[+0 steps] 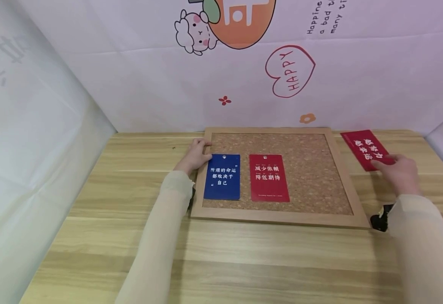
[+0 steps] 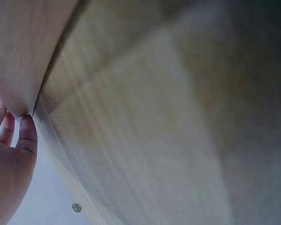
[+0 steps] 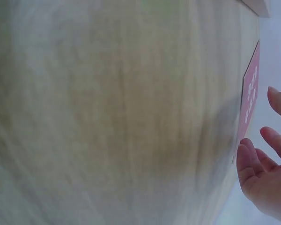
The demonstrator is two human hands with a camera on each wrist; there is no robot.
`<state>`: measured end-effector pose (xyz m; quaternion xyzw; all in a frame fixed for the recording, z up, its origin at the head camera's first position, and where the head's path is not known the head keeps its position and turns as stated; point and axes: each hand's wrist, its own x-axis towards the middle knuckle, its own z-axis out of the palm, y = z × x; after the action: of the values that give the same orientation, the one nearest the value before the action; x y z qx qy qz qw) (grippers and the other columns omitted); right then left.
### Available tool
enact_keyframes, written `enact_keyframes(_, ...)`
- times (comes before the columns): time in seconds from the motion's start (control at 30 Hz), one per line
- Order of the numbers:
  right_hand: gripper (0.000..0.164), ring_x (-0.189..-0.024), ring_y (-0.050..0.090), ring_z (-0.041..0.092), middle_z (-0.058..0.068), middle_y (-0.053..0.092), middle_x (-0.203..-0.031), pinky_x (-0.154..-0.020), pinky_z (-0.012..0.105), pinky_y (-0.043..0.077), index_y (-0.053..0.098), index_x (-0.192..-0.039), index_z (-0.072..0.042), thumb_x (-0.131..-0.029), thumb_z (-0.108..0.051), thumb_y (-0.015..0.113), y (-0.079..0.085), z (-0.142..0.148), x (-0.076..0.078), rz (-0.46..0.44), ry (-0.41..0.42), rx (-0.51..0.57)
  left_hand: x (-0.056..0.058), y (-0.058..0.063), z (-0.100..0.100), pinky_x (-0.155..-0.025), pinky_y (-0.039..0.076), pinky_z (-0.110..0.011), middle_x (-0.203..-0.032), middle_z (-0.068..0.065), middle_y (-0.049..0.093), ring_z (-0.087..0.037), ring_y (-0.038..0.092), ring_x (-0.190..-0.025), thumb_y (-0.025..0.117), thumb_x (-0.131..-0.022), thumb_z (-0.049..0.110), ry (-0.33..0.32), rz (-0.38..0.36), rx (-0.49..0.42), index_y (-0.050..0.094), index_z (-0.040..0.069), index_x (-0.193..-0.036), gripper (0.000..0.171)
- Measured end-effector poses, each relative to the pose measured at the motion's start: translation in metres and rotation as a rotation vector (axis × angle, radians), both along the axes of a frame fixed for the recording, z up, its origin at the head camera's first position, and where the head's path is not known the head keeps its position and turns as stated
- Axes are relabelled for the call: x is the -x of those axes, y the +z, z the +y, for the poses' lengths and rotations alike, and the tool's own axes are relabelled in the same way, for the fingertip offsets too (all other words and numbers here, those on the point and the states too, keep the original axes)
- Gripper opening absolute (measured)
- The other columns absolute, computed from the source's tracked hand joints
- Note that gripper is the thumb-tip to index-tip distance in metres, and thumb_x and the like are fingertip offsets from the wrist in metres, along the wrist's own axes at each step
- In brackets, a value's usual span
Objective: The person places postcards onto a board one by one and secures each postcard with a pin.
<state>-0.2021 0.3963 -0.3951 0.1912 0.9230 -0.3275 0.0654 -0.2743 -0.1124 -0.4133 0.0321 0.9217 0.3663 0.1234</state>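
A wood-framed corkboard (image 1: 312, 169) lies on the table. Pinned near its left side is a blue card (image 1: 222, 192); a red card (image 1: 269, 189) is pinned beside it, each with a pushpin at the top. My left hand (image 1: 196, 155) holds the board's left edge near the far corner, fingers and thumb at the frame in the left wrist view. Right of the board lies a second red card (image 1: 363, 147) with white characters, tilted. My right hand (image 1: 400, 173) is at its near right corner, fingers spread and fingertips by the card's edge in the right wrist view.
The wooden table (image 1: 103, 202) meets a white printed cloth (image 1: 149, 88) at the back and another cloth at the left. Dark wrist gear (image 1: 381, 217) shows at the right cuff, close to the board's near right corner.
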Motion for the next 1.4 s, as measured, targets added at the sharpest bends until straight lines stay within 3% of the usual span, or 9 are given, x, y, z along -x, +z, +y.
enact_keyframes(0.13, 0.089, -0.126, 0.021, 0.060, 0.047, 0.004, -0.142, -0.100, 0.070, 0.031, 0.008, -0.145, 0.016, -0.096, -0.051, 0.039, -0.004, 0.003, -0.001, -0.036, -0.012, -0.015, 0.000, 0.000, 0.000, -0.118, 0.024, -0.045, -0.152, -0.010, 0.024, -0.029, 0.023, -0.142, 0.052, -0.096, 0.017, -0.004, 0.002, 0.001, 0.043, 0.012, -0.141, 0.046)
enact_keyframes(0.3, 0.096, -0.119, 0.025, 0.060, 0.047, 0.002, -0.141, -0.097, 0.071, 0.032, 0.002, -0.144, 0.018, -0.094, -0.055, 0.040, -0.010, 0.008, 0.000, -0.068, -0.025, -0.025, 0.001, 0.001, 0.001, -0.118, 0.023, -0.045, -0.152, -0.010, 0.024, -0.029, 0.023, -0.142, 0.052, -0.096, 0.017, -0.004, 0.004, -0.005, 0.043, 0.012, -0.141, 0.046)
enact_keyframes(0.73, 0.092, -0.118, 0.022, 0.060, 0.048, 0.002, -0.139, -0.099, 0.072, 0.030, -0.003, -0.143, 0.018, -0.096, -0.049, 0.039, -0.015, 0.009, 0.006, -0.063, 0.048, -0.065, 0.001, 0.000, 0.000, -0.118, 0.023, -0.045, -0.152, -0.008, 0.023, -0.028, 0.022, -0.142, 0.052, -0.096, 0.017, 0.003, -0.002, -0.012, 0.043, 0.013, -0.141, 0.046)
enact_keyframes(1.0, 0.093, -0.127, 0.009, 0.066, 0.044, -0.014, -0.145, -0.100, 0.076, 0.021, -0.008, -0.147, 0.006, -0.095, -0.058, 0.035, -0.015, 0.010, 0.005, -0.084, 0.099, -0.054, 0.000, 0.000, -0.001, -0.118, 0.023, -0.046, -0.153, -0.009, 0.023, -0.029, 0.022, -0.142, 0.052, -0.096, 0.016, 0.000, -0.001, -0.010, 0.042, 0.012, -0.141, 0.046)
enact_keyframes(1.2, 0.088, -0.127, 0.011, 0.067, 0.046, -0.007, -0.144, -0.099, 0.075, 0.023, -0.002, -0.147, 0.008, -0.096, -0.054, 0.036, -0.018, 0.011, 0.007, -0.110, 0.136, -0.108, -0.001, 0.000, -0.001, -0.118, 0.023, -0.046, -0.153, -0.009, 0.023, -0.029, 0.023, -0.142, 0.052, -0.096, 0.017, 0.004, 0.000, -0.001, 0.043, 0.012, -0.141, 0.046)
enact_keyframes(1.4, 0.087, -0.128, 0.012, 0.065, 0.047, -0.001, -0.143, -0.102, 0.073, 0.022, 0.003, -0.146, 0.012, -0.097, -0.051, 0.038, -0.018, 0.012, 0.007, -0.105, 0.119, -0.105, 0.000, -0.001, -0.001, -0.119, 0.022, -0.046, -0.153, -0.009, 0.022, -0.030, 0.022, -0.143, 0.052, -0.096, 0.016, 0.001, 0.001, 0.006, 0.043, 0.012, -0.140, 0.046)
